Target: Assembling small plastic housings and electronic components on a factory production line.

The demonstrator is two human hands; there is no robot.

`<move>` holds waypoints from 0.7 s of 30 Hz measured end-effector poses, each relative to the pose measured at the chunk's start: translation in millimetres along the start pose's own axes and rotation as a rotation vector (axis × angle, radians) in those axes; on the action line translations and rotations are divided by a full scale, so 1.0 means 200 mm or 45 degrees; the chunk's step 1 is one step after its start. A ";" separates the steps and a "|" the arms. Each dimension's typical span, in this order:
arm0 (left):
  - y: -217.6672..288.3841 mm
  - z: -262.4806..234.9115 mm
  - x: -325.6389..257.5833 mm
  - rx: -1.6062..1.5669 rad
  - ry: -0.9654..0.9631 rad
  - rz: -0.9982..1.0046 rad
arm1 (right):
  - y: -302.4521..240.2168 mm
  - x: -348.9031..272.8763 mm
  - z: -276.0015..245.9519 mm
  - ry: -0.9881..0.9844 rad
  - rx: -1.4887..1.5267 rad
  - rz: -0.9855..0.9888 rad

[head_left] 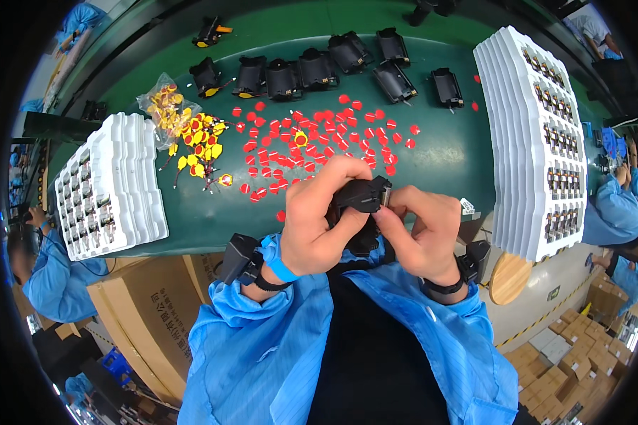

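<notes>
Close to my body, over the table's near edge, a black plastic housing (pixel 361 197) is held up between both hands. My left hand (pixel 317 221) is closed round its left side, thumb below and fingers over the top. At its right end my right hand (pixel 424 230) pinches with thumb and curled fingers, beside a small metallic strip on the housing. Part of the housing is hidden by my fingers. Just beyond my hands, many round red stickers (pixel 324 151) lie scattered over the green table (pixel 446 152). One yellow piece (pixel 301 139) sits among them.
Similar black housings (pixel 319 69) stand in a row at the back. Yellow wired parts (pixel 202 145) lie left, beside a clear bag (pixel 166 106). White tray stacks with small parts flank the table, left (pixel 138 188) and right (pixel 514 156). A cardboard box (pixel 145 312) stands below left.
</notes>
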State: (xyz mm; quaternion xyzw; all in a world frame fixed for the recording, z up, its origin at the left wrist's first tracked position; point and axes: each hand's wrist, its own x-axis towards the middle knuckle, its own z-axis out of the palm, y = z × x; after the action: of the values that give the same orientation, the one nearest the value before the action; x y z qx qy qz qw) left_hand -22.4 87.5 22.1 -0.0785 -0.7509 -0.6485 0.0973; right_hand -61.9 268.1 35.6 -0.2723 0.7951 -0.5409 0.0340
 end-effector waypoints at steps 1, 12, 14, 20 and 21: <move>0.00 -0.01 0.00 -0.035 -0.003 -0.049 | 0.01 0.01 0.01 -0.004 0.000 -0.014; 0.14 -0.38 -0.29 0.583 0.645 0.266 | 0.12 1.00 0.12 0.210 -0.462 -0.252; 0.19 -0.51 -0.34 0.685 0.724 0.330 | 0.43 1.36 0.05 0.240 -0.806 -0.277; 0.44 -0.82 -0.50 1.302 0.789 0.299 | 0.87 1.75 0.21 0.052 -0.791 0.155; 0.44 -0.85 -0.51 1.351 0.805 0.230 | 0.85 1.76 0.21 0.023 -0.678 0.292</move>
State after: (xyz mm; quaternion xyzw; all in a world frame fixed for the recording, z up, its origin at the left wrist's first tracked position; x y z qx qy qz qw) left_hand 104.9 -67.5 106.1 0.1131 -0.8961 -0.1683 0.3949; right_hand -412.8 111.7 -46.0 -0.1751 0.9349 -0.3082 0.0153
